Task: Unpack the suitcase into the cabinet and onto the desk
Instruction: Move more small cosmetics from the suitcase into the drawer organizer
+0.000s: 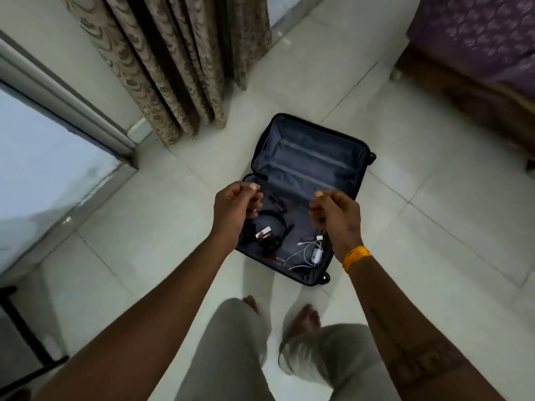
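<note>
An open dark suitcase lies flat on the tiled floor, its far half bare grey lining. The near half holds black headphones, a small white-capped box, a white charger with cable and small dark tubes. My left hand hovers above the near half's left edge, fingers loosely curled, holding nothing. Level with it, my right hand hangs over the right edge, also loosely curled with nothing in it, an orange band on its wrist.
Patterned brown curtains hang behind the suitcase. A glass door with a metal frame is at the left. A bed with a purple cover stands at the right. My legs and bare feet are below.
</note>
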